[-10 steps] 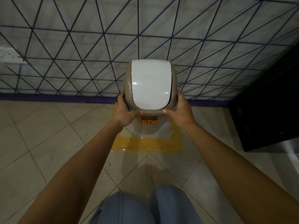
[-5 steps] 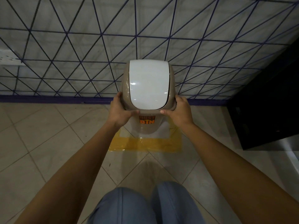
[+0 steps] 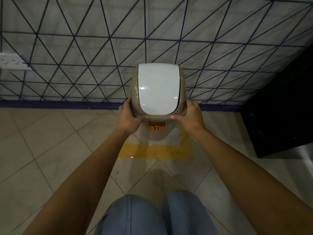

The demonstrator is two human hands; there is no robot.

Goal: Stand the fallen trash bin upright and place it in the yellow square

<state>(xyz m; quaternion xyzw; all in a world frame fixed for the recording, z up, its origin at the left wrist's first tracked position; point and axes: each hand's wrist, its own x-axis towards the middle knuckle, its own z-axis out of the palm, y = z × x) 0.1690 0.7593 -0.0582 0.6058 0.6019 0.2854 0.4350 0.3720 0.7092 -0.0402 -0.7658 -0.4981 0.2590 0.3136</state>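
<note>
The trash bin point(image 3: 158, 89) is beige with a white swing lid and an orange "BIN" label on its front. It stands upright, its base inside the yellow square point(image 3: 155, 151) taped on the floor by the wall. My left hand point(image 3: 130, 118) grips the left side of the bin's top. My right hand point(image 3: 189, 117) grips the right side, thumb on the front rim. The bin hides the back part of the square.
A tiled wall point(image 3: 84, 48) with dark diagonal lines rises right behind the bin. A black cabinet point(image 3: 279, 116) stands to the right. A white socket strip point(image 3: 11, 61) sits on the wall at far left. My knees point(image 3: 152, 216) are at the bottom.
The bin and both hands have sunk slightly toward the floor inside the yellow square. Both hands keep their hold on the bin.
</note>
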